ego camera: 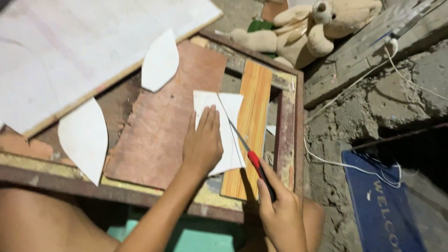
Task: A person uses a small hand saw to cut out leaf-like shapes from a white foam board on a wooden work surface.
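Note:
My left hand [202,142] lies flat, fingers together, on a white sheet [228,105] that rests on a brown board [161,126] and a striped orange plank [254,107]. My right hand [280,212] grips the red and black handle of a thin saw blade [235,130]. The blade runs diagonally across the white sheet, just right of my left fingers, along a curved line.
Two white leaf-shaped cutouts [160,60] [84,137] lie on the rusty metal frame table [289,135]. A large white panel [70,51] leans at the upper left. A teddy bear [317,23], white cables [354,84] and a blue doormat [378,205] lie around the rough concrete.

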